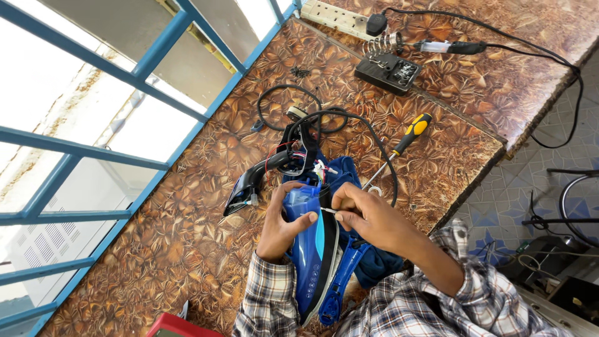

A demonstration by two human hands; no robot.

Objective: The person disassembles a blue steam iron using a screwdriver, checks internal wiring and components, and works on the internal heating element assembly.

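Note:
A blue clothes iron (312, 256) stands on edge on the patterned brown tabletop (187, 206), partly taken apart, with red and white wires (315, 167) showing at its top. My left hand (279, 223) grips the iron's left side. My right hand (362, 214) rests on its right side, with the fingers pinching a small white wire end against the body. A black handle piece (253, 180) hangs off to the left on wires. The black power cord (299, 109) loops behind the iron.
A yellow and black screwdriver (405, 140) lies right of the iron. Further back are a soldering iron (452, 47) on its coil stand (388, 62) and a white power strip (334, 15). Blue window bars (93, 150) run along the left. A red object (178, 327) sits near the front edge.

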